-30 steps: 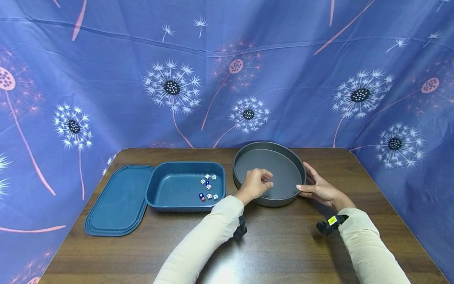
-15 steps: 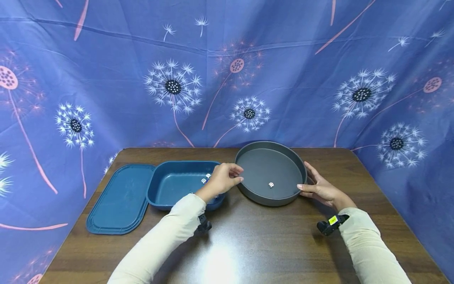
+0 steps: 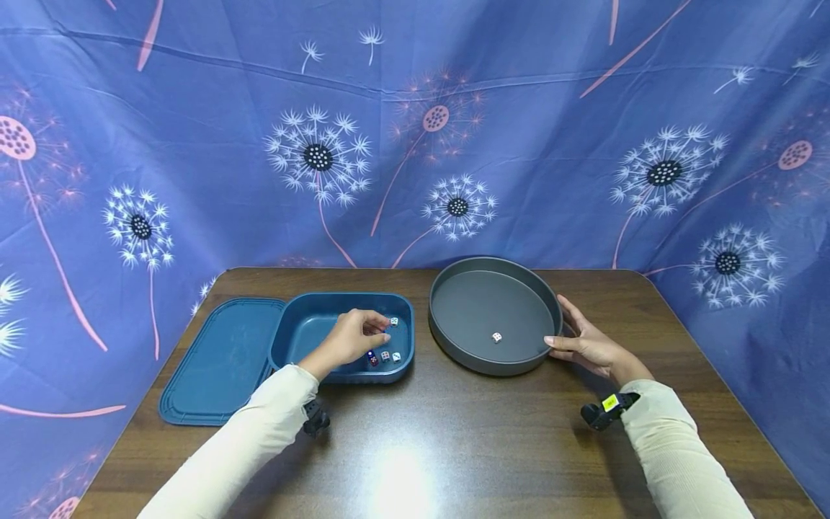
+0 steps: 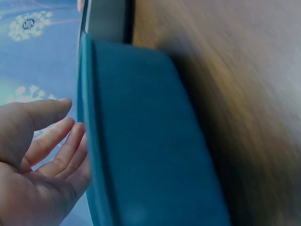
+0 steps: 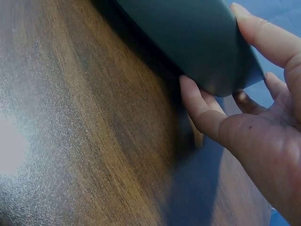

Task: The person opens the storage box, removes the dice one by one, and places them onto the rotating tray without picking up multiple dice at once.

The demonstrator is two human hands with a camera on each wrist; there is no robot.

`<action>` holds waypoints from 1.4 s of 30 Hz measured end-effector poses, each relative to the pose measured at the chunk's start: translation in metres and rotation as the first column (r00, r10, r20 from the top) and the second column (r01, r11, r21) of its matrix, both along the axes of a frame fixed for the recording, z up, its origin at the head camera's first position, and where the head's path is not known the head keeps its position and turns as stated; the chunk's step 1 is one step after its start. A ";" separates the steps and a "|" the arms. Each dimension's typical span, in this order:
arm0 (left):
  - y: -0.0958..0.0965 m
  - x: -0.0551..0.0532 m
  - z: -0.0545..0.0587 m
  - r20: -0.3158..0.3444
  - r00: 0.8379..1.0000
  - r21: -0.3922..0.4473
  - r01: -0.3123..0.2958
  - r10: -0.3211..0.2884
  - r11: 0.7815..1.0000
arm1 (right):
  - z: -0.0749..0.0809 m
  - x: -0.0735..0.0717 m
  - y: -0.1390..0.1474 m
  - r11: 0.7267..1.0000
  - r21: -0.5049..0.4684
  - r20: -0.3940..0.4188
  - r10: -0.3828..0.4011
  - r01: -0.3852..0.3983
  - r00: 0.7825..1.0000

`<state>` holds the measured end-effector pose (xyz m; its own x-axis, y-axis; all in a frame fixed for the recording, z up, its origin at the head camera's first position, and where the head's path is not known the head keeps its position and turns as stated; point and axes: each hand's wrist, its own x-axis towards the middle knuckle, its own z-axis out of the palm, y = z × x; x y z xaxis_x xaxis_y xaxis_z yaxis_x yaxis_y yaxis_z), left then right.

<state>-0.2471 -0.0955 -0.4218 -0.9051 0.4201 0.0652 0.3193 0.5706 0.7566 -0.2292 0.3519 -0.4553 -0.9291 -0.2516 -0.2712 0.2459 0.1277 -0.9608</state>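
My left hand [image 3: 353,337] hovers over the blue rectangular tub [image 3: 301,328], thumb and fingers apart and nothing between them. In the left wrist view the fingers [image 4: 59,157] overlap the tub's rim. Several small dice lie in the tub's right part, among them a white die [image 3: 396,357] and a dark blue die [image 3: 372,355]; the hand hides others. A single white die [image 3: 496,337] rests in the round dark grey pan [image 3: 480,299]. My right hand [image 3: 591,349] grips the pan's right side, thumb on the rim and fingers against the outer wall, as the right wrist view shows.
A flat blue lid [image 3: 217,367] lies left of the tub, close against it. Both containers stand on a brown wooden table [image 3: 454,440]. Behind the table hangs a blue cloth [image 3: 532,144] with a dandelion print.
My left hand has moved left from above the pan to over the tub. The white die, out of sight at first, now shows on the pan's floor. The right hand has kept its grip.
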 end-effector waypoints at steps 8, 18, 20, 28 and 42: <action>-0.022 -0.002 -0.011 0.082 0.995 -0.076 0.060 -0.054 0.995 | -0.001 -0.001 0.002 1.000 0.007 -0.002 -0.004 0.004 1.000; -0.028 -0.005 -0.022 0.093 0.990 -0.125 0.121 -0.110 0.985 | -0.006 -0.001 0.002 1.000 0.000 -0.014 0.000 0.000 1.000; -0.028 -0.005 -0.023 0.088 0.990 -0.124 0.121 -0.110 0.985 | -0.007 -0.001 0.002 1.000 0.003 -0.015 -0.002 0.002 1.000; -0.026 -0.008 -0.031 0.070 0.993 -0.128 0.108 -0.100 0.986 | -0.005 0.000 0.002 1.000 -0.013 -0.020 0.013 -0.013 1.000; -0.025 -0.011 -0.032 0.057 0.996 -0.186 0.074 -0.064 0.980 | -0.003 0.001 0.002 1.000 -0.008 -0.015 0.001 -0.001 1.000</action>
<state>-0.2577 -0.1205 -0.4542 -0.8737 0.4819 -0.0659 0.3268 0.6820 0.6543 -0.2285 0.3540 -0.4584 -0.9330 -0.2541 -0.2549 0.2309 0.1206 -0.9655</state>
